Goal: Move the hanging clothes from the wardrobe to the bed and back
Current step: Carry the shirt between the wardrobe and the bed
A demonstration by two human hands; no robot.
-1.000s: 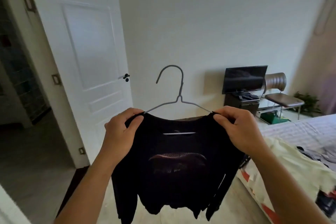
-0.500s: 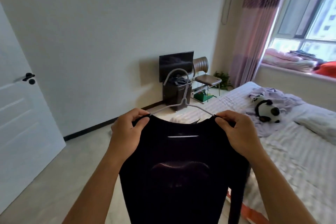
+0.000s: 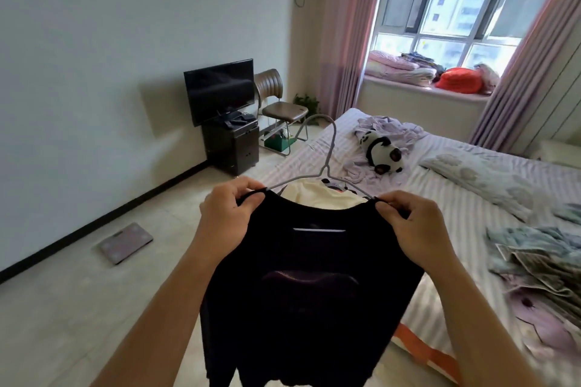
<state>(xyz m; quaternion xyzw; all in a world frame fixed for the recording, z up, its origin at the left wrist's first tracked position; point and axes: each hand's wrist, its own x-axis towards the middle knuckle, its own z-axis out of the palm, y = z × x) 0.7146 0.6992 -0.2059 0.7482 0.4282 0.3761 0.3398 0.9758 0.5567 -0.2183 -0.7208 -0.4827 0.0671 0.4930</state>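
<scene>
A black top (image 3: pixel 308 286) hangs on a grey wire hanger (image 3: pixel 327 163) in front of me, at chest height. My left hand (image 3: pixel 229 223) pinches its left shoulder and my right hand (image 3: pixel 415 229) pinches its right shoulder, each over the hanger's arm. The top hangs above the floor at the near edge of the bed (image 3: pixel 446 198), which has a striped sheet. A cream garment (image 3: pixel 317 195) lies on the bed just behind the top's neckline. No wardrobe is in view.
On the bed lie a panda toy (image 3: pixel 382 151), a lilac cloth, a pillow (image 3: pixel 490 179) and crumpled bedding at the right. A TV (image 3: pixel 220 89) on a dark cabinet and a chair (image 3: pixel 279 104) stand by the left wall. A scale (image 3: pixel 125 242) lies on the floor.
My view has swung right from the white door to the bed and window. Both hands keep the same hold on the black top, which now hangs by the bed.
</scene>
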